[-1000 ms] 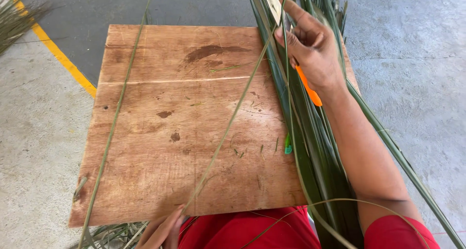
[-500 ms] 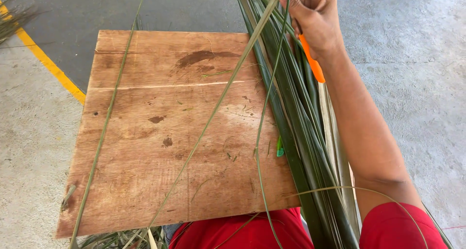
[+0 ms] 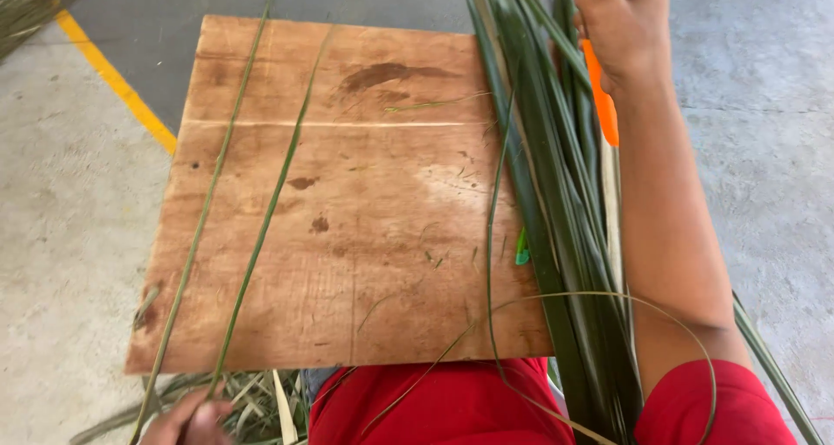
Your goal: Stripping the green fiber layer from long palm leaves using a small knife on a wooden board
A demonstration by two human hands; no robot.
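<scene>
I am looking down at a wooden board (image 3: 365, 202) lying across my lap on red cloth (image 3: 452, 406). My right hand (image 3: 621, 24) is reaching up at the top edge, curled about an orange handle (image 3: 601, 98) that is pointing down along my wrist; the fingers are partly out of view, but the hold looks closed on it. A thick bundle of long green leaves (image 3: 556, 202) is running down the board's right side, beside my forearm. My left hand (image 3: 187, 419) is sitting low at the bottom edge, pinching the near ends of two thin strips (image 3: 261, 210) that are stretching straight up across the board's left half. A yellow line (image 3: 113, 80) is crossing the concrete floor.
</scene>
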